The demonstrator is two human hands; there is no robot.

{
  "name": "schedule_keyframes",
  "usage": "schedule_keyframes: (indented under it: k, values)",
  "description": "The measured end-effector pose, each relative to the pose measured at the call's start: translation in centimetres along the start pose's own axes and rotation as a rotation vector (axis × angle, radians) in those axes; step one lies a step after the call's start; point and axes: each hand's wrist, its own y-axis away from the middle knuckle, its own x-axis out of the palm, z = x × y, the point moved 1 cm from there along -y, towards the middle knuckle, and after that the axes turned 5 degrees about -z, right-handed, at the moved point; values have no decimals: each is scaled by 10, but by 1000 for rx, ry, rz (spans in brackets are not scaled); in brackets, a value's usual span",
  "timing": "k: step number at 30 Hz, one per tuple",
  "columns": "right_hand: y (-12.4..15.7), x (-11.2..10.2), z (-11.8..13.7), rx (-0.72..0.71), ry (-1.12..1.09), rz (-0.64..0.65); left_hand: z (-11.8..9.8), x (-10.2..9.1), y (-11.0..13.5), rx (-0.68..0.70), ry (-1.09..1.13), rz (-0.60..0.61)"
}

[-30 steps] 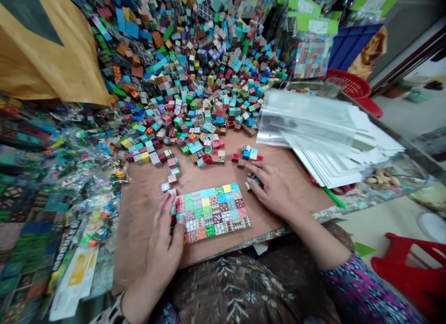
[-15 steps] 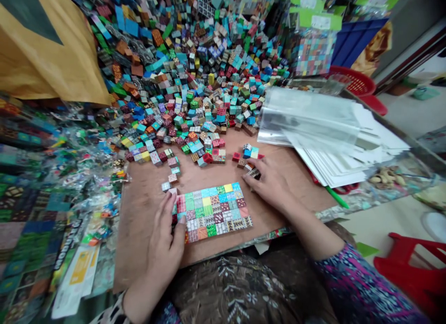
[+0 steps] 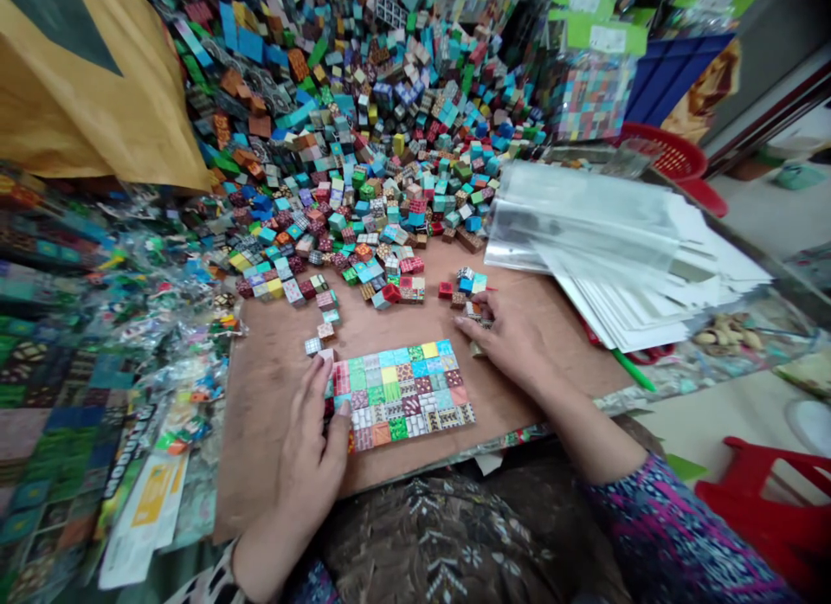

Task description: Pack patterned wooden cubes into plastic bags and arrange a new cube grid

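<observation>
Across our counter (image 3: 273, 431), our open left hand (image 3: 312, 448) rests against the cube grid (image 3: 399, 396), our right hand (image 3: 512, 340) curled over loose cubes (image 3: 477, 314) beside it, a big cube heap (image 3: 351, 171) left beyond.

Clear plastic sleeves (image 3: 584, 232) over white paper sheets (image 3: 623, 314)
A green pen (image 3: 633, 370) pokes out below them; green-labelled clear bags (image 3: 590, 93) stand by a red plastic basket (image 3: 668, 154) and blue crate (image 3: 675, 76), with a red plastic stool (image 3: 766, 509) on the floor at right
</observation>
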Motion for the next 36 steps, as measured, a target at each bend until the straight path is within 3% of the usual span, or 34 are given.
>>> schedule_keyframes:
  k: [5,14,24,29,33,36]
  values:
    - [-2,0,3,30,51,47,0,0,0,-10,2,-4]
    - [-4,-2,-4,-176,58,-32,-1,0,-1,-2,-11,-6]
    - [-6,7,-16,-175,43,-29,-3,-1,-1,2,-29,0]
    - [-4,-8,-14,-152,-64,-23,-2,-1,0,-2,-34,4]
    - [2,-28,-16,-81,-211,-102,-2,-1,-1,-10,-34,14]
    - [12,-33,-24,-51,-309,-9,-2,-1,-1,-12,-28,23]
